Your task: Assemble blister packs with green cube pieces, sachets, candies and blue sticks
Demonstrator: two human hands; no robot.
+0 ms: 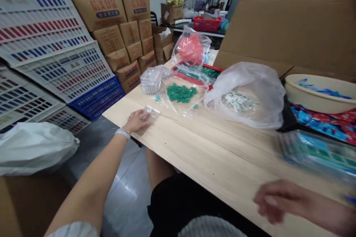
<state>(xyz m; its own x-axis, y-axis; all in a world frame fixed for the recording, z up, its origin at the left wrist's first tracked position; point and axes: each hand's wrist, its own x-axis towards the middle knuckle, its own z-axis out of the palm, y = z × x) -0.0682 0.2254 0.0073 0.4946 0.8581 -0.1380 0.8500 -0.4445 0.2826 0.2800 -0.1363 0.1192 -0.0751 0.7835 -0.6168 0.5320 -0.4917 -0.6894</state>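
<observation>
Wood table (pixel 194 144): by its near edge the right hand (pixel 274 200) is blurry, fingers too fuzzy to tell. At its left edge the left hand (pixel 136 120) grips a clear box (pixel 151 111). Farther in on the table lie green bits (pixel 180 92).

- One view only, worn on the person's head, facing forward and down over the worktop (pixel 194 148) from its near edge.
- It sits close: the left hand (pixel 137 120) lies ahead to the left, the right hand (pixel 274 200) blurs at the lower right.
</observation>
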